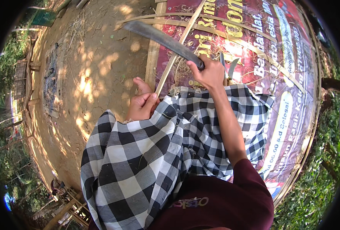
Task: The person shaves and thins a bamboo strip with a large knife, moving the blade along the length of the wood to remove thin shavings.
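My right hand (211,73) grips the dark handle of a machete (162,40), whose long blade points to the far left. The blade crosses over a pale, narrow bamboo strip (181,42); whether the two touch I cannot tell. Near my lap, my left hand (139,107) pinches the near end of that strip between thumb and fingers, and the strip slants away to the far right. What looks like bare toes (142,85) shows just beyond my left hand. Two knives (232,69) lie beyond my lap, close to my right wrist, their handles partly hidden.
A checkered black-and-white cloth (139,153) covers my lap. More bamboo strips (250,46) lie across a dark red printed banner (292,126), strewn with curly shavings (185,71). A wooden edge piece (153,53) borders it, with bare earth (97,57) to the left.
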`<control>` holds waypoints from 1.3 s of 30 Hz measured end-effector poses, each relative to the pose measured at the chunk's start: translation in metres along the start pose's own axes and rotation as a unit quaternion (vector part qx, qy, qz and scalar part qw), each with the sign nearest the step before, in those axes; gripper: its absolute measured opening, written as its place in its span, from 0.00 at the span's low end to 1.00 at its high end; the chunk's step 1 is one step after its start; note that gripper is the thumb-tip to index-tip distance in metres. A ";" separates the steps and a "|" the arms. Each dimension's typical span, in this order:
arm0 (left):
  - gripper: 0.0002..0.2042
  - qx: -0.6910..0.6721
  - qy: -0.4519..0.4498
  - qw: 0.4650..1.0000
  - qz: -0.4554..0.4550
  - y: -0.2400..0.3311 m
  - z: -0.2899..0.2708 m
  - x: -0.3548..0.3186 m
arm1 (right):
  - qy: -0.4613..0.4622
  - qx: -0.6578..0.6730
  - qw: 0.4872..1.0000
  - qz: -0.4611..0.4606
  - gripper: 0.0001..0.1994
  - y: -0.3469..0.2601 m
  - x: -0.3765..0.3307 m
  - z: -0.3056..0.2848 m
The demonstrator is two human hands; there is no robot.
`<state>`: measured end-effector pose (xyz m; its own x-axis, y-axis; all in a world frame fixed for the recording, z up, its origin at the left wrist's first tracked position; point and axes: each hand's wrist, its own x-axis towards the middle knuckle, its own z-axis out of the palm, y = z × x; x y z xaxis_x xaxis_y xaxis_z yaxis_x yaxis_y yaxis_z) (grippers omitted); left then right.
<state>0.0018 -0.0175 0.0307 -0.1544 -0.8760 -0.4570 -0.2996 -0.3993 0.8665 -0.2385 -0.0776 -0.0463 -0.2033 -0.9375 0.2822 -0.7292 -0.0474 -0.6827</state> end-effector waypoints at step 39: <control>0.09 0.001 0.032 0.998 0.054 0.004 0.009 0.001 | -0.013 0.032 0.971 -0.237 0.29 -0.025 -0.026 -0.005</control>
<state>-0.0078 -0.0175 0.0314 -0.1256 -0.9294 -0.3472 -0.2862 -0.3011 0.9096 -0.2180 -0.0500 -0.0335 0.1631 -0.8133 0.5585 -0.6940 -0.4970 -0.5210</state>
